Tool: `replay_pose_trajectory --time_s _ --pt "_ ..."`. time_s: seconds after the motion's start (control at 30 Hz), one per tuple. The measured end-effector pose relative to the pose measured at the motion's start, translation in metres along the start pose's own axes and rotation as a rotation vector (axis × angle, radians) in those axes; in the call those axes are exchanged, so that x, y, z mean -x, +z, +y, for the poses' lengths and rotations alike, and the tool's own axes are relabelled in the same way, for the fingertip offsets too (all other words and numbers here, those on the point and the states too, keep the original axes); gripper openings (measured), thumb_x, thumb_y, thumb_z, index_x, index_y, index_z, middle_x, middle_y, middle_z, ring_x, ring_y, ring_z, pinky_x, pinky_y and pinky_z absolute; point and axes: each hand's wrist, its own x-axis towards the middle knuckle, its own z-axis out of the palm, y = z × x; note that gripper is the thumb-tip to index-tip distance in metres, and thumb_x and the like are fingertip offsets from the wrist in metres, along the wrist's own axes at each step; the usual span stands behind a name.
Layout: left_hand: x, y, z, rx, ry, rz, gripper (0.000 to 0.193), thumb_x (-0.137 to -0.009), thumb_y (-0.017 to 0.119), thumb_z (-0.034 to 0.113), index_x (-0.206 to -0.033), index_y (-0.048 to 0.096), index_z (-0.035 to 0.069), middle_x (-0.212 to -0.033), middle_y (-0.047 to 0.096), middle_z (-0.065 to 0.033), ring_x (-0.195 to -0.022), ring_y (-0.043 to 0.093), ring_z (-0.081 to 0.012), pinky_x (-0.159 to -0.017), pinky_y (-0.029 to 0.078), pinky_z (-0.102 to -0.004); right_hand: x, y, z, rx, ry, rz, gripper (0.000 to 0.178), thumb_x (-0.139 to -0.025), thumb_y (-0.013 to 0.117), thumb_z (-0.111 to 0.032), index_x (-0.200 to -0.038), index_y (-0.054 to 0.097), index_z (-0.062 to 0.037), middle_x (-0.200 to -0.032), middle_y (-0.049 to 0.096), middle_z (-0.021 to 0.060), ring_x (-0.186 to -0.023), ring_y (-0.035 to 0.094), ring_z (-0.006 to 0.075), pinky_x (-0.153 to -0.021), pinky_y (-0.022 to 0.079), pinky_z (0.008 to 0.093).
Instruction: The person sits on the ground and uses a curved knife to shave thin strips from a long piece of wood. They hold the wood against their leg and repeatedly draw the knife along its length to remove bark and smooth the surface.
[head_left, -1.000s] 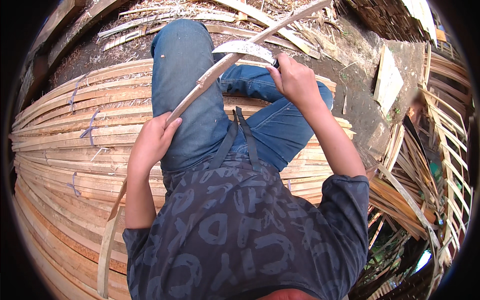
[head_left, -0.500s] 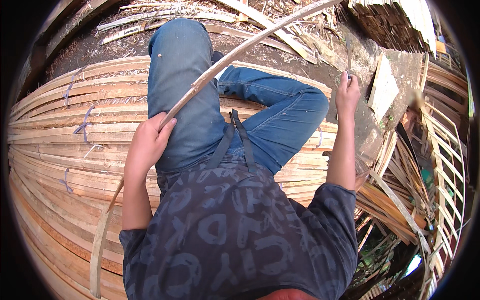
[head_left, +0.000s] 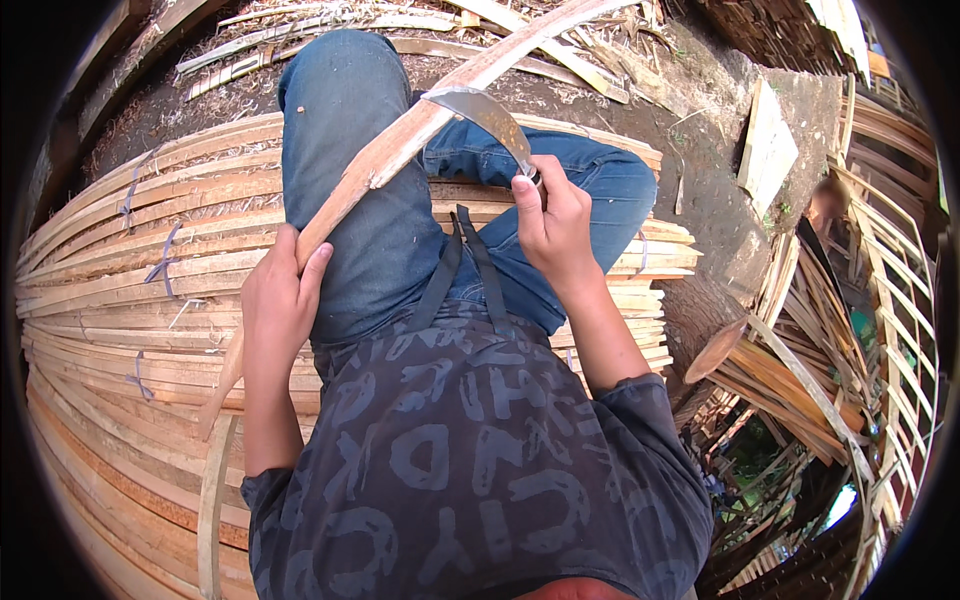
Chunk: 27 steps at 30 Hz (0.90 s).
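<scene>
A long, rough-edged wooden strip slants across my thigh, from the lower left up to the far edge. My left hand is closed around its near part, thumb on top, beside my left leg. In my right hand is a curved knife, its handle mostly hidden by the fist. The hooked blade lies across the strip well beyond my left hand, its tip at the strip's far side. Whether the edge bites into the wood cannot be made out.
Tied bundles of thin wooden strips lie under and beside my legs. At the right are a log, a pale wood slab and a lattice of slats. Stacked wood stands at the far right; scraps litter the ground ahead.
My right hand has swung in from the far right, bringing the knife onto the strip. The strip has shifted and rolled, showing a broader face; my left hand still grips it, slightly lower.
</scene>
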Motion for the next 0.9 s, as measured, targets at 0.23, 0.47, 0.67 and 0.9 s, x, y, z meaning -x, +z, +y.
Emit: replay_pose_trajectory --time_s 0.23,0.47,0.67,0.9 --pt "-0.006 0.011 -0.015 -0.033 0.056 -0.016 0.039 -0.096 0.052 0.041 -0.091 0.044 0.003 -0.073 0.056 -0.0234 -0.073 0.056 -0.0445 -0.062 0.041 -0.0492 -0.012 -0.006 0.004 0.212 0.037 -0.097 0.019 -0.092 0.061 -0.02 -0.086 0.053 -0.0032 -0.062 0.057 0.0136 -0.055 0.058 0.0342 -0.05 0.043 0.0399" --pt "-0.014 0.018 -0.024 -0.1 0.125 0.044 0.041 -0.093 0.054 0.045 -0.092 0.047 0.004 -0.066 0.058 -0.0199 -0.067 0.059 -0.042 -0.057 0.043 -0.0473 -0.027 -0.015 0.018 0.427 -0.059 -0.116 0.024 -0.091 0.061 -0.026 -0.086 0.053 -0.0044 -0.067 0.061 0.014 -0.061 0.062 0.0347 -0.052 0.047 0.0424" --pt "-0.016 0.02 -0.025 -0.089 0.149 0.095 0.041 -0.092 0.056 0.045 -0.094 0.049 0.004 -0.063 0.058 -0.0199 -0.064 0.059 -0.0411 -0.055 0.043 -0.0469 -0.043 -0.023 0.036 0.551 -0.203 -0.086 0.027 -0.09 0.062 -0.029 -0.083 0.051 -0.0061 -0.066 0.061 0.0125 -0.061 0.062 0.0341 -0.052 0.047 0.043" --pt "-0.015 0.02 -0.021 -0.098 0.138 0.107 0.04 -0.092 0.056 0.045 -0.094 0.05 0.005 -0.062 0.057 -0.0199 -0.064 0.06 -0.0412 -0.055 0.044 -0.0474 -0.07 -0.053 0.062 0.698 -0.228 0.022 0.028 -0.09 0.062 -0.031 -0.082 0.051 -0.0067 -0.065 0.061 0.0124 -0.06 0.061 0.0346 -0.051 0.047 0.0433"
